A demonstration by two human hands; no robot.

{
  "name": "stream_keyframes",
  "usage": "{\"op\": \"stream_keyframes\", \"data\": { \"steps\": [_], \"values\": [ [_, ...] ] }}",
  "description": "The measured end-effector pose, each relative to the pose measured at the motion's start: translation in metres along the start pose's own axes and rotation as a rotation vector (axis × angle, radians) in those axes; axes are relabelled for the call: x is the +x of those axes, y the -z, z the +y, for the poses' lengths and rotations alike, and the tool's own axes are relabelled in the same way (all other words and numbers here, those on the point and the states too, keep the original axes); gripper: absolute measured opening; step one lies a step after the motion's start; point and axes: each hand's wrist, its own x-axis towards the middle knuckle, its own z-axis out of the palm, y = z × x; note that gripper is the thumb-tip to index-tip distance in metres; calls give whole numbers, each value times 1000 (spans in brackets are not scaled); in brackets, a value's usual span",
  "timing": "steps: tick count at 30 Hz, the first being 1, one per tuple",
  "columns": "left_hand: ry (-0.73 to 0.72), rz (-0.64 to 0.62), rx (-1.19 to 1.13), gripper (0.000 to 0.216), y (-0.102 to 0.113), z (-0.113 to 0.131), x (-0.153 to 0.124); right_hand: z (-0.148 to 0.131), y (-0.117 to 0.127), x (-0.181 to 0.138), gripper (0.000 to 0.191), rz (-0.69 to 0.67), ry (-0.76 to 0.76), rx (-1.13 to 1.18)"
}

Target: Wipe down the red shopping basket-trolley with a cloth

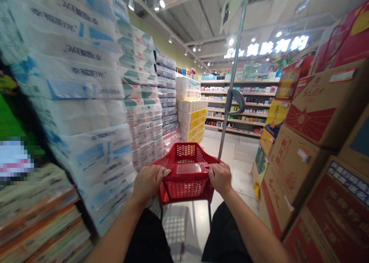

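A red plastic shopping cart point(184, 190) is directly in front of me, its latticed basket seen from behind. My left hand point(149, 180) wraps round the left end of the cart's handle, and a small crumpled pale scrap point(166, 172), perhaps tissue, pokes out by its thumb. Round the right end of the handle my right hand point(220, 175) is closed. Between the two hands lies a red handle panel point(188, 168) with a clear cover. A grey metal pole point(234, 71) with a plastic hook rises from the cart's right side.
Tall stacks of wrapped tissue packs point(95, 78) line the left side, close to the cart. Cardboard boxes point(300, 155) are piled along the right. A pale tiled floor point(230, 151) runs ahead to shelves of small goods point(245, 101) under a lit sign.
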Motion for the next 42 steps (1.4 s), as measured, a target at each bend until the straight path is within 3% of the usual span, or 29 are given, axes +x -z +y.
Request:
{"op": "stream_keyframes", "data": {
  "steps": [2,4,8,10,16,19,22,28,30,34,36,39,42],
  "values": [
    [-4,117,-26,39,-6,4,-8,1,0,0,27,10,4,3],
    [50,109,-40,40,-5,7,-6,2,0,0,28,23,11,11],
    [8,-194,-10,41,9,13,14,6,3,0,29,55,7,36],
    [-12,-228,61,40,12,20,16,7,3,0,30,58,3,46],
    [52,48,150,40,3,45,-4,8,2,-2,30,52,-19,50],
    [42,-84,142,43,3,43,5,8,2,-3,30,53,-21,50],
    [-70,-227,156,46,5,37,15,8,3,-4,30,49,-27,46],
    [15,60,161,43,1,48,-5,3,4,-3,28,55,-28,39],
    [36,23,173,44,2,51,-3,2,5,-3,29,60,-24,36],
    [-16,-177,209,47,4,52,11,3,6,-4,29,51,-24,24],
    [5,-132,222,48,2,55,10,3,5,-4,29,36,-27,22],
    [36,31,212,46,-1,62,0,2,4,-5,30,18,-43,11],
    [32,11,191,47,2,66,-1,2,5,-5,31,14,-41,-1]
  ]
}}
